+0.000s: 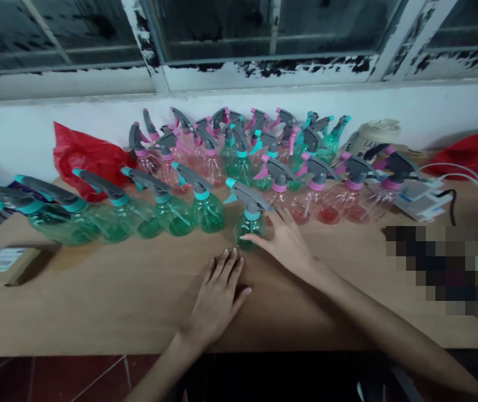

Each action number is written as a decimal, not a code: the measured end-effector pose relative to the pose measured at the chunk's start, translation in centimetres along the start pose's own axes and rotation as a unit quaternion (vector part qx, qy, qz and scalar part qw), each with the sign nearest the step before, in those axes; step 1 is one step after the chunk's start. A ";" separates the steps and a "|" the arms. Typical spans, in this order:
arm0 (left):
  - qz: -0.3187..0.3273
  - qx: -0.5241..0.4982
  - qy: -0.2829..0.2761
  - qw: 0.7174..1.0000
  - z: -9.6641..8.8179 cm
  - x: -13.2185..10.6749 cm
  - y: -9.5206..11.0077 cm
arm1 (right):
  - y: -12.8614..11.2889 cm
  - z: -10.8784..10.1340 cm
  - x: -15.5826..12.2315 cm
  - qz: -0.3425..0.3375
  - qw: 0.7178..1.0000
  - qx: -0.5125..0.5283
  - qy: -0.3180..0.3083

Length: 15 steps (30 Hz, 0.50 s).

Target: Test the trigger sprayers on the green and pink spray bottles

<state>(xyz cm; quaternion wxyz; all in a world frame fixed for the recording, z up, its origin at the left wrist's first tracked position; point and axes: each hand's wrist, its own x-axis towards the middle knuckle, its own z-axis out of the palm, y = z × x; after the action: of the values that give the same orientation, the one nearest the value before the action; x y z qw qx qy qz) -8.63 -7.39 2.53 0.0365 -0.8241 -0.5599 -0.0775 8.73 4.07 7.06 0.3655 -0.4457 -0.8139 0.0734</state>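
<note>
My left hand (218,293) lies flat on the wooden table (96,301), fingers stretched out and together, holding nothing. My right hand (285,240) reaches forward with its fingers spread around the side of a green spray bottle (248,220) with a grey and teal trigger head; the fingertips touch its base. That bottle stands at the right end of a front row of green spray bottles (167,209). To its right runs a row of pink spray bottles (326,201) with grey and pink heads.
More pink and green spray bottles (239,145) crowd the back by the white wall. Red plastic bags lie at the left (80,156) and right (469,153). A cardboard box (4,265) sits at the left edge. White cables and a power strip (421,198) lie at the right.
</note>
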 end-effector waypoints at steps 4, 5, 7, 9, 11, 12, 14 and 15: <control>-0.028 0.004 0.012 1.000 0.9 -0.2 0.9 | -0.6 0.6 1.5 0.012 0.999 -0.038 -0.005; -0.035 0.003 0.018 0.999 1.2 -0.2 1.1 | -0.7 0.7 1.8 0.014 0.999 -0.043 -0.007; -0.047 -0.002 0.029 0.998 1.7 -0.2 1.5 | -1.0 0.9 2.3 0.018 0.999 -0.045 -0.012; -0.062 -0.010 0.037 0.997 2.1 -0.2 1.8 | -1.3 1.1 2.8 0.024 0.998 -0.054 -0.019; -0.075 -0.016 0.043 0.996 2.3 -0.3 2.1 | -1.5 1.3 3.2 0.037 0.997 -0.067 -0.028; -0.080 -0.019 0.044 0.996 2.4 -0.3 2.2 | -1.6 1.4 3.4 0.047 0.996 -0.075 -0.033; -0.083 -0.027 0.047 0.995 2.4 -0.3 2.3 | -1.8 1.6 3.8 0.066 0.993 -0.090 -0.044; -0.084 -0.031 0.049 0.995 2.4 -0.3 2.4 | -1.9 1.6 4.0 0.074 0.991 -0.097 -0.049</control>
<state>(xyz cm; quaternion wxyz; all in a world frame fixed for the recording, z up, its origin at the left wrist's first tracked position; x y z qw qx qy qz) -6.35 -8.23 0.21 0.0319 -0.7702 -0.6219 -0.1377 5.03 6.38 8.85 0.2734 -0.5337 -0.7992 0.0424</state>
